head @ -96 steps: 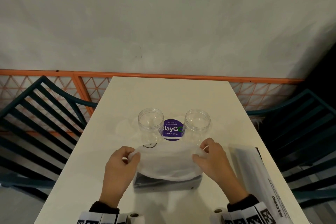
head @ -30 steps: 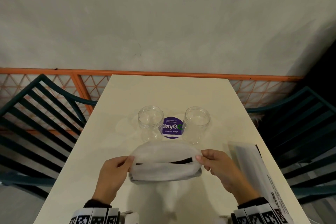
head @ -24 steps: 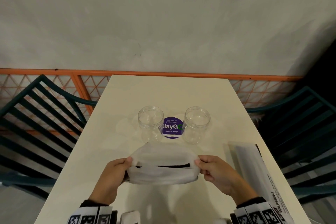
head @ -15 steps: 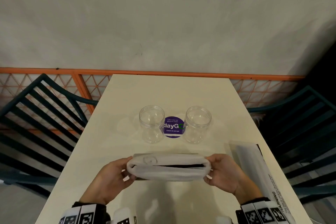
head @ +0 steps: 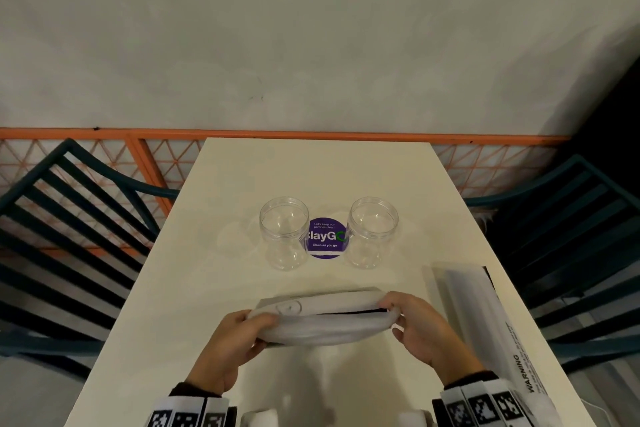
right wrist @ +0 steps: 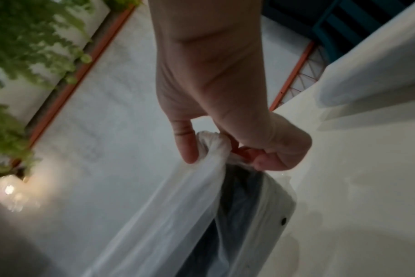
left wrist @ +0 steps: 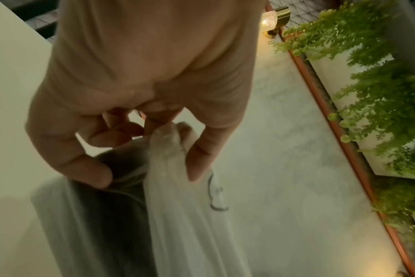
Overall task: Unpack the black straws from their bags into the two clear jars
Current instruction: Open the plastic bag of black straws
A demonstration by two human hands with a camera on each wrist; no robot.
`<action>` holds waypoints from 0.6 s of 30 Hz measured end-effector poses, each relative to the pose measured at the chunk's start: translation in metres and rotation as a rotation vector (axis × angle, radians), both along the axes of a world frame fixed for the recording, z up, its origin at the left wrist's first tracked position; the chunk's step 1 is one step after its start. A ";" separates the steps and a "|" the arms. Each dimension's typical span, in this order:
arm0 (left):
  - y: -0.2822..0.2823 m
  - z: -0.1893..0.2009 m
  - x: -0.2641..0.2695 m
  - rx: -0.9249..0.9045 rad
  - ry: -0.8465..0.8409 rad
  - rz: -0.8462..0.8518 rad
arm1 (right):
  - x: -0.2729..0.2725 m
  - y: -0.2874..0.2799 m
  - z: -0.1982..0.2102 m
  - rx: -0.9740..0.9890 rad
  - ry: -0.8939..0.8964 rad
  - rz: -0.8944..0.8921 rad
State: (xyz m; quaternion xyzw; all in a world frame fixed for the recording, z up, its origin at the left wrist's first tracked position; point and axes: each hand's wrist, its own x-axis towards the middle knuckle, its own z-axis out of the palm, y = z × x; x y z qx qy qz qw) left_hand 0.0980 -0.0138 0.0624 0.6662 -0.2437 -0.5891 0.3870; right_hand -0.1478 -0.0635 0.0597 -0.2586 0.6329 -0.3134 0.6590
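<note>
A cloudy white plastic bag (head: 320,322) is stretched sideways near the table's front, a dark slit of black straws (head: 349,313) showing at its mouth. My left hand (head: 239,340) pinches the bag's left end (left wrist: 165,142) between thumb and fingers. My right hand (head: 415,326) grips the bunched right end (right wrist: 213,142). The dark straw bundle (right wrist: 235,202) shows through the plastic. Two clear jars stand open and empty farther back: the left jar (head: 284,234) and the right jar (head: 372,232).
A round purple sticker (head: 325,237) lies between the jars. A second long white bag (head: 485,329) with a printed warning lies along the table's right edge. Dark slatted chairs (head: 69,236) flank the cream table (head: 311,177); an orange rail runs behind it.
Both hands pulled the bag toward me and lowered it, flattening the mouth from a wide opening to a narrow slit. The hands moved slightly farther apart. The jars stayed put.
</note>
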 end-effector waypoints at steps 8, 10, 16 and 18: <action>-0.008 -0.008 0.011 -0.052 -0.238 0.061 | 0.020 0.005 -0.009 -0.371 0.623 0.208; -0.008 -0.010 0.015 -0.045 -0.373 0.001 | 0.023 0.009 -0.010 -0.470 0.674 0.231; -0.013 -0.011 0.024 -0.209 -0.415 -0.010 | 0.014 0.000 -0.004 -0.378 0.688 0.145; -0.016 -0.008 0.025 -0.278 -0.436 -0.033 | 0.011 -0.004 -0.001 -0.306 0.655 0.114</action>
